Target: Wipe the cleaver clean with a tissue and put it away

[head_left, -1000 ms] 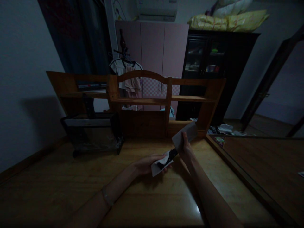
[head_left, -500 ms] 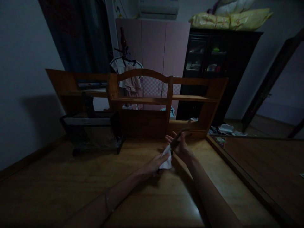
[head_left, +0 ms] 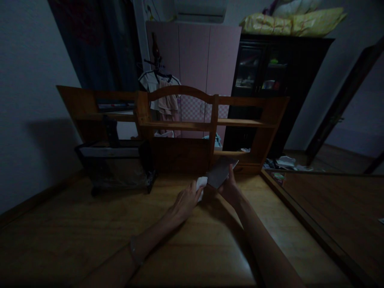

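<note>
From my feed, the left hand (head_left: 183, 202) reaches out over the table (head_left: 180, 252), its grip pinched on a small white cloth (head_left: 202, 183). The cloth is pressed against the lower left corner of a flat grey sheet (head_left: 221, 171). It may be a blade or a card, but the light is too dim for me to tell.

The right hand (head_left: 230, 189) holds the sheet from below, its grip closed around the lower edge. That tilts the sheet up and back, so its broad face is turned towards me. Held this way, I judge, the face is open to the cloth, and the fingers stay off most of it. Both hands are just above the far middle of the table, close to each other.

The table is bare, glossy wood. A wooden shelf (head_left: 180, 126) stands along its back edge, and a dark wire rack (head_left: 114, 160) sits at the left. Beyond them the room is dark. I can see clothes (head_left: 164, 100) on a hanger, a pink wardrobe (head_left: 207, 56), and a black cabinet (head_left: 270, 80) with yellow bundles (head_left: 294, 24) piled on top.
</note>
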A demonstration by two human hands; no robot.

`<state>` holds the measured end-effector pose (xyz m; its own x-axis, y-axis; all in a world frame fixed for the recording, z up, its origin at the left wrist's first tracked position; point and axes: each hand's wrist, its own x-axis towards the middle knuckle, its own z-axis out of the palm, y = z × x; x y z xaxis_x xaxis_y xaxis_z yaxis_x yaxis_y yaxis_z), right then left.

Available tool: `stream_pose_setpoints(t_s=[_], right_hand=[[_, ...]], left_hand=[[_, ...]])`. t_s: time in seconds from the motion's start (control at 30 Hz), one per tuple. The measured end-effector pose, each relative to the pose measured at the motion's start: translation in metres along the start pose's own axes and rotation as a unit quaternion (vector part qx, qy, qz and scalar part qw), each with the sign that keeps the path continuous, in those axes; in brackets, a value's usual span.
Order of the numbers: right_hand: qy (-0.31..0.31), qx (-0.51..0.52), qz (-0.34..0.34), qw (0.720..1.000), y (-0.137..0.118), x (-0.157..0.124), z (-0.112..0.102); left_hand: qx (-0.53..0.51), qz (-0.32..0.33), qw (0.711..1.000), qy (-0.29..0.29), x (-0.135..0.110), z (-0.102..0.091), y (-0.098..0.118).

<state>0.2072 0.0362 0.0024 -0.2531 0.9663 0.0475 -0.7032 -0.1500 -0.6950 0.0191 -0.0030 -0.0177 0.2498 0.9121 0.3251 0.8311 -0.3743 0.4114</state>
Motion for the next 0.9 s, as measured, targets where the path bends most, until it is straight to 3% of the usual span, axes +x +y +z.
stream_pose_setpoints(t_s=[0.17, 0.43, 0.57, 0.67, 0.77, 0.9], right_hand=[[0.076, -0.054, -0.006, 0.996, 0.008, 0.007, -0.006], [0.146, -0.029, -0.046, 0.988, 0.017, 0.015, -0.016], [0.155, -0.018, -0.056, 0.986, 0.021, 0.018, -0.018], [0.147, -0.013, -0.063, 0.987, 0.022, 0.018, -0.019], [0.135, -0.013, -0.066, 0.989, 0.022, 0.017, -0.021], [0.129, -0.012, -0.078, 0.989, 0.023, 0.017, -0.024]], left_hand=[[0.095, -0.009, 0.995, 0.023, 0.002, 0.004, 0.0], [0.107, 0.047, 0.991, 0.065, 0.004, -0.001, -0.004], [0.113, 0.063, 0.983, 0.126, 0.004, -0.008, -0.002], [0.11, 0.149, 0.969, 0.162, 0.004, -0.016, 0.001], [0.112, 0.22, 0.957, 0.15, 0.003, -0.019, 0.001], [0.105, 0.226, 0.959, 0.135, 0.004, -0.015, -0.004]])
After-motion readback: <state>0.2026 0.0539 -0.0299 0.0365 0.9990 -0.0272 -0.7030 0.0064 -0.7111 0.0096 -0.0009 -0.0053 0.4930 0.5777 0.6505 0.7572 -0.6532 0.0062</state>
